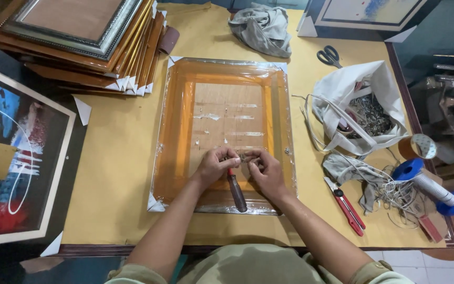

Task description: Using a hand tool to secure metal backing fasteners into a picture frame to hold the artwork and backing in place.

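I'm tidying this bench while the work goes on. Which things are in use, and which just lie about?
In use: wrapped frame, face down; screwdriver in the left hand; small metal fitting, also pinched by the right hand.

Lying about: scissors, red cutter, stacked frames, grey cloth, white bag.

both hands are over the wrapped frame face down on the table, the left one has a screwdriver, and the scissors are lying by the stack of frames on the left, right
Not quite. The head view shows the scissors at the far right, beside the white bag, not by the stack of frames. The rest holds: both hands over the wrapped frame, screwdriver in the left hand.
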